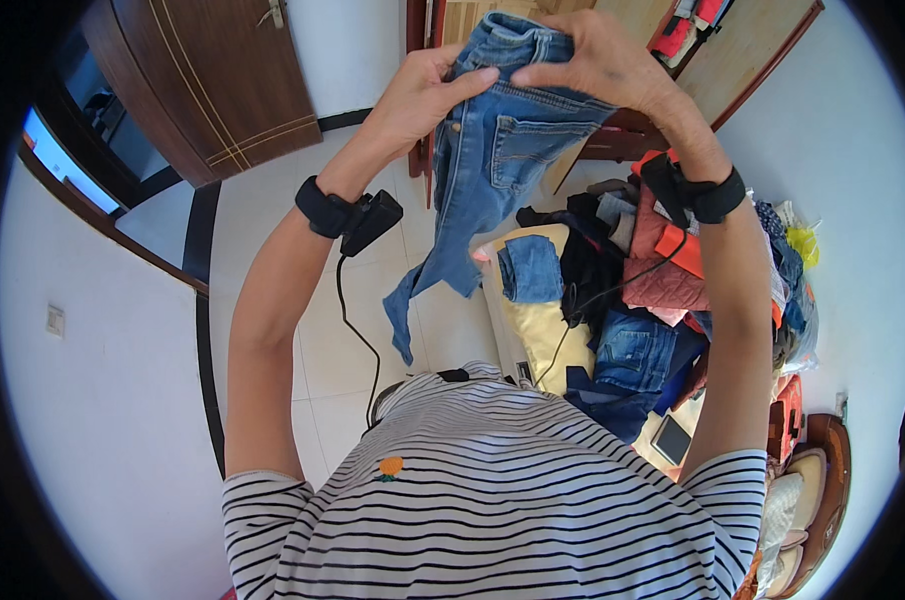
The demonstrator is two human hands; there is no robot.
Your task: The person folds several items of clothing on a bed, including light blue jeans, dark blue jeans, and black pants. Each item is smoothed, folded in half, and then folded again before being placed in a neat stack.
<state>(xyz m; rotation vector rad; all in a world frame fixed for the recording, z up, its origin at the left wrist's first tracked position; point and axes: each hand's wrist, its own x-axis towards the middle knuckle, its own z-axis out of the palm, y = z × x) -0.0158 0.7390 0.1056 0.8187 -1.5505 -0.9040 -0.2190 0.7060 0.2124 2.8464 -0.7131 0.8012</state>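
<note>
Both my hands hold a pair of blue denim jeans (pixel 512 165) up in front of me by the waistband. My left hand (pixel 437 86) grips the edge near the button, thumb on the outer side. My right hand (pixel 599 64) pinches the band above a stitched pocket, its thumb pointing at the left one. The legs hang down, with one narrow end dangling lower over the tiled floor. Below them to the right, a folded blue denim piece (pixel 531 268) lies on a pale yellow cloth (pixel 557 330) on the bed. Each wrist wears a black strap with a cabled device.
A large heap of clothes (pixel 666 285) covers the bed to the right, with another pair of jeans (pixel 632 351) at its near side. A dark flat device (pixel 671 439) lies close by. Beyond stands an open wooden wardrobe (pixel 752 64). A brown door (pixel 220 82) is at the far left.
</note>
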